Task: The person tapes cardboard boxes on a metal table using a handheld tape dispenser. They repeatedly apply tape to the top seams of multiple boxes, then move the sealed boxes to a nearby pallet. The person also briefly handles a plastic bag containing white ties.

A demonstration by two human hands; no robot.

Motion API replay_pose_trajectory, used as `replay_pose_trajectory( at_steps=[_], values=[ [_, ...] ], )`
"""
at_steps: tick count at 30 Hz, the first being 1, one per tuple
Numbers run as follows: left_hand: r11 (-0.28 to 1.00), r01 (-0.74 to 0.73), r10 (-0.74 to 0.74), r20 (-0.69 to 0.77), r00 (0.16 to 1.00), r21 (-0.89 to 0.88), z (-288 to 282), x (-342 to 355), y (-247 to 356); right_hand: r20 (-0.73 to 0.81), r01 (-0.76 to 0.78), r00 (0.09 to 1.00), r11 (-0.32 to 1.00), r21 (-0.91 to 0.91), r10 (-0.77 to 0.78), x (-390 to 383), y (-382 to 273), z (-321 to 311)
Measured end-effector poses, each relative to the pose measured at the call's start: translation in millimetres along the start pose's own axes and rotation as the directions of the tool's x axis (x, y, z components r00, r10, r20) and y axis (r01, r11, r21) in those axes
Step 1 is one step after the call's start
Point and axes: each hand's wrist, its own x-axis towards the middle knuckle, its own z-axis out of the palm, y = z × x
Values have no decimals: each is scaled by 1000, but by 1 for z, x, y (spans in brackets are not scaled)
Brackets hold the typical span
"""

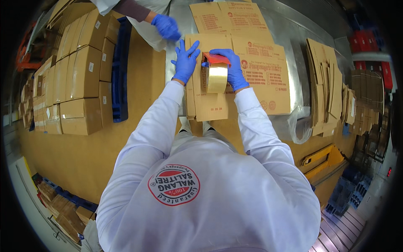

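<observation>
The tape dispenser (217, 79) was approx. 12 o'clock from the wearer (235, 185), over the carton (215, 111) on the table (297, 84), R hand (231, 69) gripping it, prob. for control. L hand (185, 64), approx. 11 o'clock, lay open, spread on the carton, prob. to steady it.

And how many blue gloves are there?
3: one on the left hand, one on the right hand holding the tape dispenser, one on a co-worker's hand; another may be hidden.

I have passage right, over the metal tabletop (296, 80) between printed carton (277, 94) and flattened cartons (323, 84); far left a co-worker's hand (166, 27) bars me, the tape dispenser (217, 79) blocks the middle.
</observation>
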Motion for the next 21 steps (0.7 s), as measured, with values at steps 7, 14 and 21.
replay_pose_trajectory(
  at_steps=[7, 14, 21],
  values=[
    [999, -46, 47, -52, 998, 18, 6, 2, -20, 103, 25, 995, 986, -163, -8, -131, -42, -4],
    [994, -101, 100, -41, 994, -35, 11, 11, -29, 194, -304, 928, 948, -93, 317, -89, -21, -2],
    [965, -79, 96, -55, 994, 248, -10, 15, -30, 674, -604, 648, 778, 172, 354, -71, -51, 14]
  ],
)
